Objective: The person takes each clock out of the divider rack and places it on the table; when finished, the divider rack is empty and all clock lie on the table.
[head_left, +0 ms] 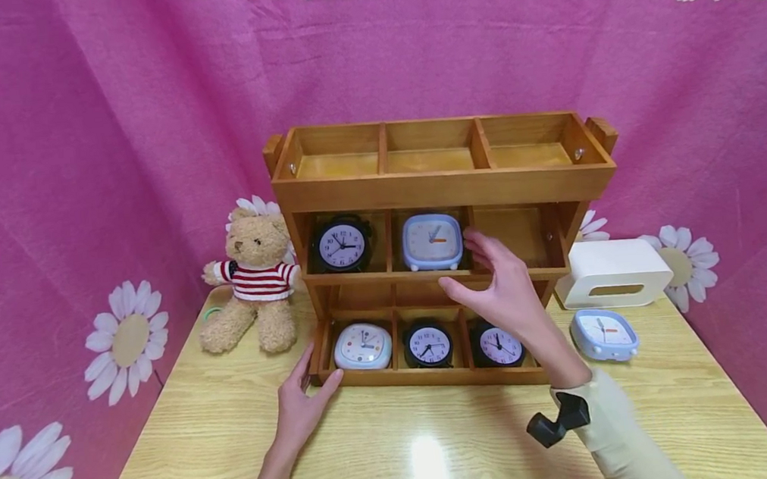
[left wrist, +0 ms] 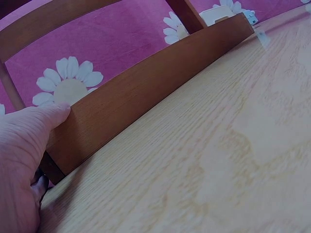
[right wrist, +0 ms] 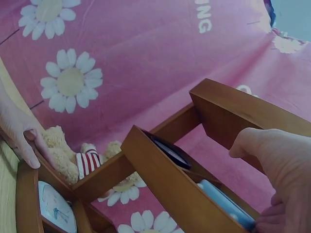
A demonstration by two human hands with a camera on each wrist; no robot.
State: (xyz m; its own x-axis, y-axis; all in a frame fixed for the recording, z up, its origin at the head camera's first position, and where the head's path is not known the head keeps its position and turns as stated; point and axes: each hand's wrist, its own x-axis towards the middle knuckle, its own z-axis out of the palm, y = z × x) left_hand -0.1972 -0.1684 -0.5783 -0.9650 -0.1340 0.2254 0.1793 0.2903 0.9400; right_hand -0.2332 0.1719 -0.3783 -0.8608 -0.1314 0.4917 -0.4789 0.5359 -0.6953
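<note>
Blue clock [head_left: 432, 237] sits mid-tier, centre, in the rack [head_left: 444, 190]; left grip [head_left: 302, 402] pinches the lower left corner, right grip [head_left: 503, 290] spread beside the clock, contact hard to tell—best adjust gently by its sides, rack braced.

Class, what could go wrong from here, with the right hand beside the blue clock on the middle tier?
The right hand might tip the blue clock forward over the middle tier's low front board. If the left hand slipped off the corner of the wooden shelf, a bump could perhaps shift it.
</note>
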